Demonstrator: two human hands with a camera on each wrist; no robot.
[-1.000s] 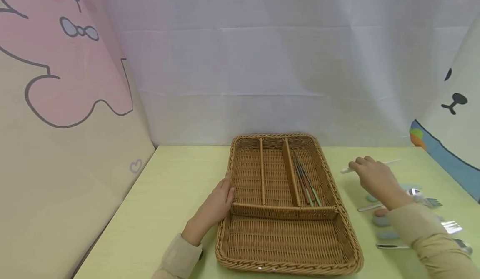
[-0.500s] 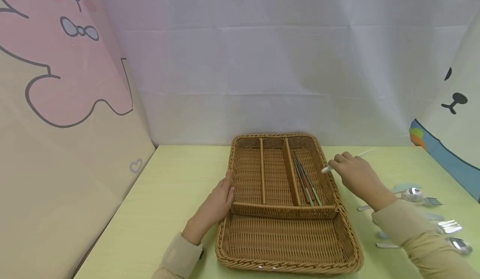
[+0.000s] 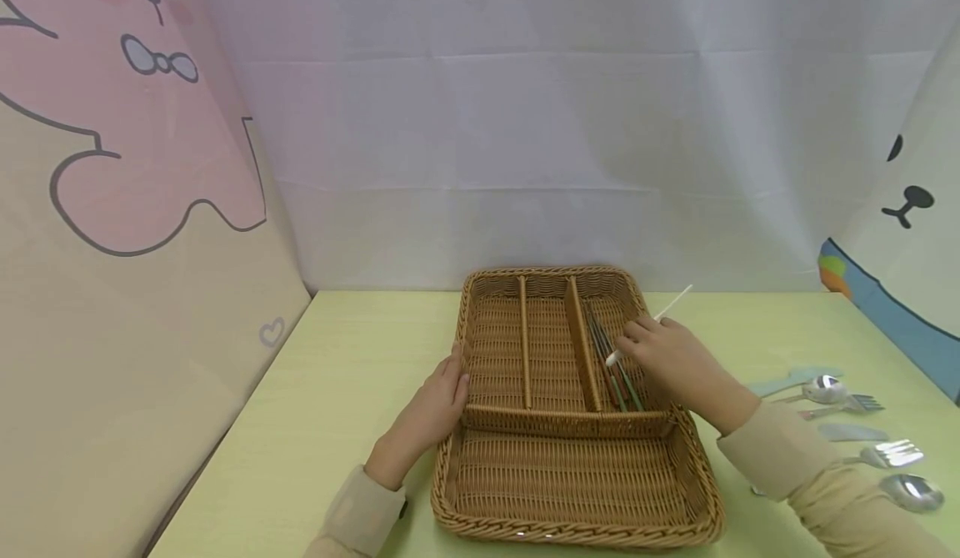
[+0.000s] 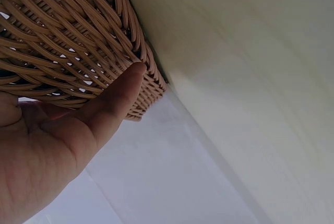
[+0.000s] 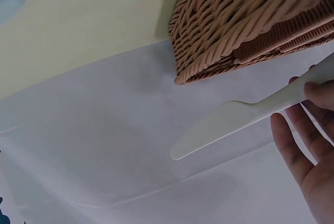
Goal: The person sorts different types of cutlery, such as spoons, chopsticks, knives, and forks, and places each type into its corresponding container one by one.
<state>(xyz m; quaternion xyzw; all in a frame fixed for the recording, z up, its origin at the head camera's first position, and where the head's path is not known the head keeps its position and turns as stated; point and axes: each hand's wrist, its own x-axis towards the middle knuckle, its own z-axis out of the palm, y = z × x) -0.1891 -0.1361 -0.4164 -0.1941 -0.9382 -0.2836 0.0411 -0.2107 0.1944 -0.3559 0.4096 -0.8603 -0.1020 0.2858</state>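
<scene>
A white table knife (image 3: 678, 298) is in my right hand (image 3: 671, 362), over the right compartment of the wicker basket (image 3: 570, 537). Its handle end points down-left, while the blade (image 5: 224, 125) sticks out past the fingers. In the right wrist view, thumb and fingers pinch the handle, beside the basket rim. Below the hand, several chopsticks (image 3: 603, 358) with green and reddish ends lie in that compartment, partly hidden. My left hand (image 3: 427, 408) rests against the basket's left side; in the left wrist view a straight finger (image 4: 117, 91) lies along the outer weave.
On the table's right lie spoons (image 3: 911, 491), forks (image 3: 896, 453) and pale blue knives (image 3: 851, 432), some partly covered by the right sleeve (image 3: 810, 466). A white cloth (image 3: 465, 124) hangs behind the table. The basket's other compartments hold nothing visible.
My right hand has carried the white knife leftward from the table at right, across the basket's right rim and over the chopsticks. The left hand and basket look nearly unmoved.
</scene>
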